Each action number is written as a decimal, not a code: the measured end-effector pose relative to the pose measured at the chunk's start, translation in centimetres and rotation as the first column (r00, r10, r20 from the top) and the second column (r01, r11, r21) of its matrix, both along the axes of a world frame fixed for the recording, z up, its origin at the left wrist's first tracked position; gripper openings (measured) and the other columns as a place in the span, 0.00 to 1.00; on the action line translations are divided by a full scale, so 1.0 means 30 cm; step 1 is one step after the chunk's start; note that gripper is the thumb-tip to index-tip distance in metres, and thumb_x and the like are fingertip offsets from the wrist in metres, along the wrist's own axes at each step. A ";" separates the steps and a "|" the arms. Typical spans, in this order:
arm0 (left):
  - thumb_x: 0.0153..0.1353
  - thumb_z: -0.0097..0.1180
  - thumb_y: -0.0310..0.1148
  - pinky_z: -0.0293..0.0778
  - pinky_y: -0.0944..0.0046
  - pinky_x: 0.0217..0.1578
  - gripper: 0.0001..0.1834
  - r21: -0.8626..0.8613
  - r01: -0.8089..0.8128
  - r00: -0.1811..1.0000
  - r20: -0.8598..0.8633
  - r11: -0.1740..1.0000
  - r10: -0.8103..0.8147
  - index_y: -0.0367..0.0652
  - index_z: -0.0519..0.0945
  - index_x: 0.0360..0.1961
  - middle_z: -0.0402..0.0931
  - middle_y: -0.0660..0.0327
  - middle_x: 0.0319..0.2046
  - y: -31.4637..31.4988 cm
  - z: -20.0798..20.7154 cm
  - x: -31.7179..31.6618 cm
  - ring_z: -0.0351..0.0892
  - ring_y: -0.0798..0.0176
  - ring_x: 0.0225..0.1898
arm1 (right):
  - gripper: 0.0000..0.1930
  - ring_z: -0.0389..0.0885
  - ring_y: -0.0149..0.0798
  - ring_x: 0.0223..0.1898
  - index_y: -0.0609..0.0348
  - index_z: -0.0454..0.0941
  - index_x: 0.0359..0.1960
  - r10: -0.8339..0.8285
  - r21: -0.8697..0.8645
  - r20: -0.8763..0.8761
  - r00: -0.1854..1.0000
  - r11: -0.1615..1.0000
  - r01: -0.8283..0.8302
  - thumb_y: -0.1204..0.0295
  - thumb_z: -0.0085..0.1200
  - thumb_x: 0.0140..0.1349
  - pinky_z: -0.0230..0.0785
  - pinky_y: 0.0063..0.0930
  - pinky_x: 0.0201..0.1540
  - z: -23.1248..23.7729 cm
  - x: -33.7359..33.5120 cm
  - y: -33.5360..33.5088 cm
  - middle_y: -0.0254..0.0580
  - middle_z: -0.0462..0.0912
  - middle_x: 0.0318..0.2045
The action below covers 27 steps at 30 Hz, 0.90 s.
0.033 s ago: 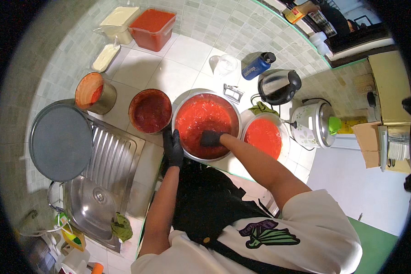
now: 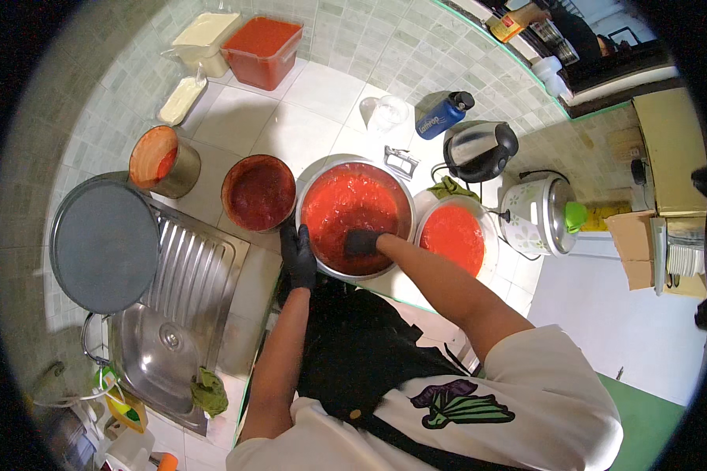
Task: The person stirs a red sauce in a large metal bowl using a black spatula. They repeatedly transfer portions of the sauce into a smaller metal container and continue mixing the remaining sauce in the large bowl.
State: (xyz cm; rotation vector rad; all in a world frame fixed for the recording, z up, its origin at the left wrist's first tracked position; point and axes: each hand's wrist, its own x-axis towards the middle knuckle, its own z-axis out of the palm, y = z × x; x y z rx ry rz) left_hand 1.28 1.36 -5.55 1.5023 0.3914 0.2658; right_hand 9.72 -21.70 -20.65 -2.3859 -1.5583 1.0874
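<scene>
A wide metal bowl (image 2: 407, 179) of chunky red sauce (image 2: 346, 196) stands on the tiled counter in front of me. My left hand (image 2: 298, 255), in a black glove, grips its near left side, with the thumb at the rim and the fingers along the outer wall. My right hand (image 2: 361, 242), also gloved in black, is down in the sauce near the bowl's near edge; its fingers are hidden. Touching or almost touching the left side is a pot (image 2: 259, 192) smeared with dark red sauce. To the right, a pale basin (image 2: 489, 255) holds smoother red sauce.
A sauce-stained metal pot (image 2: 179, 169), a round grey tray (image 2: 106, 243) and a steel sink (image 2: 153, 353) lie left. Behind stand a tub of red sauce (image 2: 265, 71), a blue bottle (image 2: 441, 118) and an electric kettle (image 2: 479, 153). A rice cooker (image 2: 530, 216) stands right.
</scene>
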 end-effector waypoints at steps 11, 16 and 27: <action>0.74 0.50 0.27 0.60 0.60 0.68 0.23 0.122 -0.077 0.997 0.003 0.990 0.077 0.32 0.67 0.67 0.70 0.50 0.65 -0.014 0.024 0.033 0.68 0.56 0.67 | 0.14 0.84 0.47 0.43 0.49 0.86 0.42 -0.109 -0.254 0.018 0.994 0.961 0.110 0.57 0.52 0.66 0.74 0.42 0.54 0.183 -0.008 0.090 0.47 0.86 0.42; 0.73 0.50 0.27 0.60 0.59 0.68 0.23 0.103 -0.042 0.999 0.011 0.994 0.041 0.32 0.68 0.67 0.70 0.50 0.65 0.003 0.015 0.051 0.67 0.56 0.67 | 0.15 0.84 0.50 0.44 0.50 0.87 0.38 -0.387 -0.054 0.060 0.920 0.919 0.390 0.58 0.50 0.65 0.74 0.43 0.53 0.168 0.073 -0.035 0.50 0.86 0.41; 0.75 0.49 0.30 0.58 0.58 0.69 0.24 0.108 -0.035 0.999 0.037 0.994 0.031 0.29 0.66 0.67 0.68 0.47 0.67 -0.017 0.065 0.059 0.65 0.55 0.69 | 0.14 0.84 0.52 0.37 0.50 0.87 0.30 -0.089 -0.229 0.138 0.986 0.966 0.119 0.59 0.50 0.62 0.74 0.47 0.48 0.140 0.222 -0.038 0.49 0.87 0.35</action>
